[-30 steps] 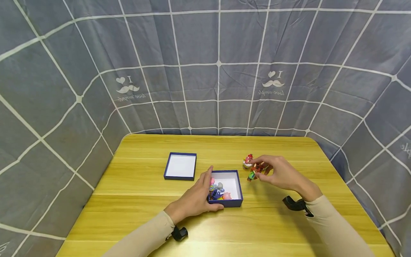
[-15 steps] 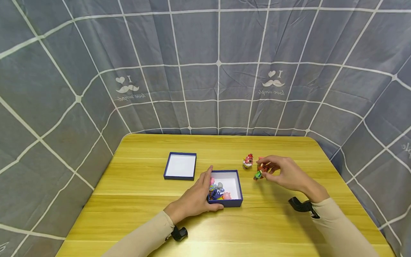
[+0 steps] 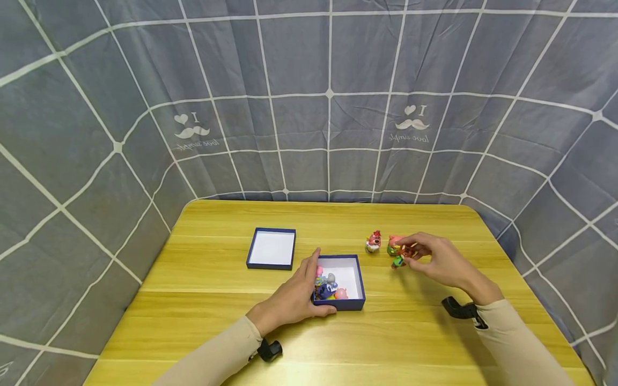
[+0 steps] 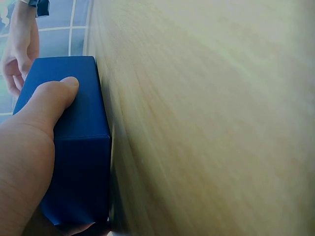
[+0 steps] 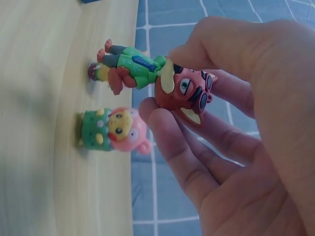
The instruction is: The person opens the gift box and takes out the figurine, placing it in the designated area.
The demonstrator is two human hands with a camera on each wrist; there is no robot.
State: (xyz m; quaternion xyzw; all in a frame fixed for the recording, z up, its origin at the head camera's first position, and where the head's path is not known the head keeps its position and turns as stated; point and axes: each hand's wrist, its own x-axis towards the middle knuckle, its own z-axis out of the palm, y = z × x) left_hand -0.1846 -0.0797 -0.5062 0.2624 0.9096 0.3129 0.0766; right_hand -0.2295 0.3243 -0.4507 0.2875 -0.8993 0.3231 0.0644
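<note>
My left hand grips the blue open-topped box at its left side, thumb along the front wall. Several small figurines lie in the box's left part, some behind the fingers. The left wrist view shows my thumb against the blue box. To the right, my right hand pinches a fox figurine in a green shirt and blue tie by its head. Just beyond stands a pink-headed figurine in green. Whether the fox's feet touch the table cannot be told.
A blue-rimmed lid, white inside, lies at the back left of the wooden table. A pink-and-white figurine stands behind the box's right side. A grey checked curtain surrounds the table's back and sides.
My right hand has moved to the right with the fox figurine, uncovering the pink-headed figurine and the pink-and-white one. My left hand and the box have stayed put.
</note>
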